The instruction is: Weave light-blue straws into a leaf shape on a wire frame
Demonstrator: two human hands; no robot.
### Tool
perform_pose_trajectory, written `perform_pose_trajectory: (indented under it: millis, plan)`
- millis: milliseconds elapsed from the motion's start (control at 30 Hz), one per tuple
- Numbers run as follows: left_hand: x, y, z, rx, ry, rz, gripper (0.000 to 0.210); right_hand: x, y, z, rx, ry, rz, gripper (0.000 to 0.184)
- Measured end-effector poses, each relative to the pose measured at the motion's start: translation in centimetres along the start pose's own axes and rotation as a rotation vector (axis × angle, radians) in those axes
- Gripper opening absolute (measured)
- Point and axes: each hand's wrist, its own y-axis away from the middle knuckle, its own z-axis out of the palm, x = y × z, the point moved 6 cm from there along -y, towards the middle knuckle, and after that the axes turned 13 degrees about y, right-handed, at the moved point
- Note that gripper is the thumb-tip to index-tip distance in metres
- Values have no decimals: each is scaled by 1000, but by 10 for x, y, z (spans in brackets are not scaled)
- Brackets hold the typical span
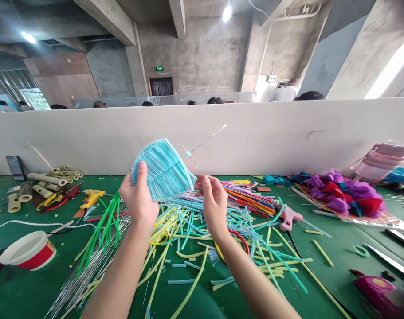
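A light-blue fan-shaped piece, made of chenille stems laid side by side, is held up above the table. Its broad left edge is gripped by my left hand, thumb across the front. At the narrow right tip, the thumb and fingers of my right hand are pinched together by the thin wire. That wire curves up to a small blue knot, with a longer twisted end beyond. Exactly what sits between my right fingertips is hidden. Loose yellow and blue chenille stems lie beneath both hands.
Green stems and bare wires lie left, near a paper cup, bamboo pieces and a yellow glue gun. Rightward are a pink glue gun, purple and red petals and scissors. A white partition stands behind.
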Motion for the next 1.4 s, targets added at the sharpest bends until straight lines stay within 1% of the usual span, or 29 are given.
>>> perform_pose_trajectory:
  millis: [100,200,300,367,433,500,600,700,767,933,1067,1133,1200,1300,1400]
  plan:
    - [0,0,0,-5,-12,-4,31,-5,-4,-6,-10,46,-47,22]
    - [1,0,1,-23,-40,8,33,-14,-6,-10,-43,192,-140,19]
    - [3,1,2,-29,-64,48,32,-26,-7,-16,14,470,-244,23]
    - [7,4,4,-32,-91,102,29,-32,-7,-18,56,646,-282,29]
    - [13,9,6,-48,-146,163,26,-33,-8,-18,51,748,-281,33]
    - [19,15,10,-79,-232,220,25,-30,-9,-17,13,777,-247,34]
    - [26,23,14,-118,-349,296,27,-24,-12,-16,-54,713,-191,33]
    - [31,26,15,-125,-387,345,25,-21,-14,-18,-68,651,-137,32]
    - [32,26,15,-127,-392,353,22,-19,-16,-18,-74,630,-100,32]
    - [33,27,16,-134,-409,363,23,-9,-16,-13,-168,496,-14,38]
    - [33,26,15,-125,-408,377,25,1,-16,-9,-238,344,109,41]
    - [32,21,13,-101,-389,390,25,2,-15,-6,-277,278,154,40]
    - [31,15,9,-60,-323,391,26,1,-14,-3,-315,235,160,35]
    - [25,2,4,-1,-181,320,25,-4,-13,3,-379,154,139,27]
    - [21,-6,1,25,-118,256,25,-5,-10,6,-412,77,146,24]
